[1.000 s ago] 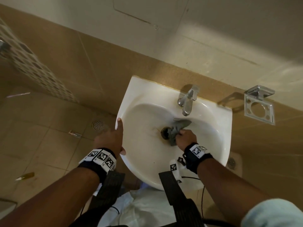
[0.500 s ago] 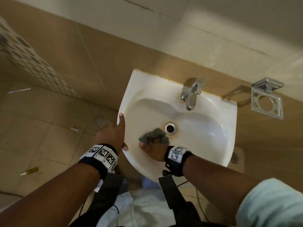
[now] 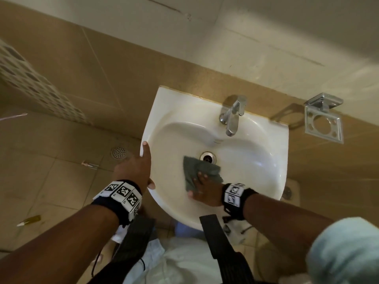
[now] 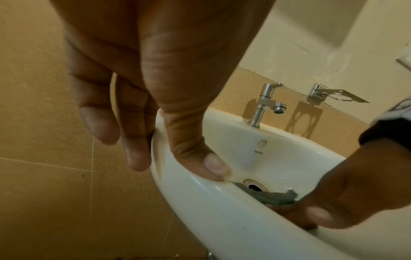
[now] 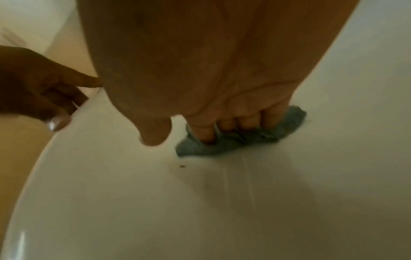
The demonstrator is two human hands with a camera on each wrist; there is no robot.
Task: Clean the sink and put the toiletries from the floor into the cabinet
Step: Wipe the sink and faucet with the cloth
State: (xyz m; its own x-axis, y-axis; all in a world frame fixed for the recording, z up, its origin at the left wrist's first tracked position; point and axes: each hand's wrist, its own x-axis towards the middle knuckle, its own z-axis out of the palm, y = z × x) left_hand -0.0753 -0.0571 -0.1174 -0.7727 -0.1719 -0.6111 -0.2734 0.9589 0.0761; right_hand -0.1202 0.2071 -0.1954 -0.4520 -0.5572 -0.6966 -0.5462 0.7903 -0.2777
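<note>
Down by drain [image 3: 207,157], my R hand [image 3: 205,189] presses cloth [image 3: 194,173] flat-fingered, wiping sink [image 3: 256,160]; L hand [image 3: 135,169] grips rim. Next: sweep remaining bowl, then floor toiletries.

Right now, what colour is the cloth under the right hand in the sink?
Grey-green, plain. The cloth shows best in the head view, beside the drain.

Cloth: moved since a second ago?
Yes. The cloth went from right of the drain, under the tap, to the drain's near-left side.
</note>
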